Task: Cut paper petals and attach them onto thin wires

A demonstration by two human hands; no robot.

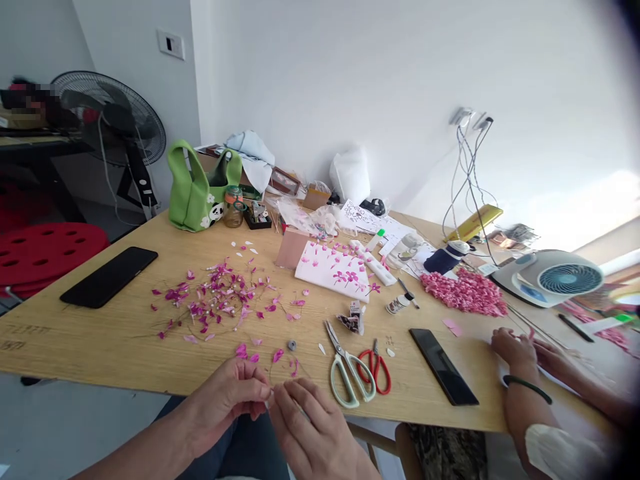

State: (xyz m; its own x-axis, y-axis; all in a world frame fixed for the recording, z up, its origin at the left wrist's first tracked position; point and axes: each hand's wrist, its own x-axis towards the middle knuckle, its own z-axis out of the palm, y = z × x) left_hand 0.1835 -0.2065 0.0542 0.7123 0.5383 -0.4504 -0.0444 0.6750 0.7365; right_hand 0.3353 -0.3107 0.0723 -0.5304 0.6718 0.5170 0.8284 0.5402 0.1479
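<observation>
The left hand [225, 397] and right hand [313, 427] meet, fingertips pinching what looks like thin wire [271, 381]; loose pink petals [241, 350] and white-handled scissors [341, 353] lie just ahead on the wooden table [90, 340].

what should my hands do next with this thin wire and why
Probably pick up the nearest loose pink petal with the right hand, while the left hand holds the thin wire. The petal lies just beyond the hands on the wooden table, and no petal clearly shows on the wire, though it's hard to tell at this size.
</observation>
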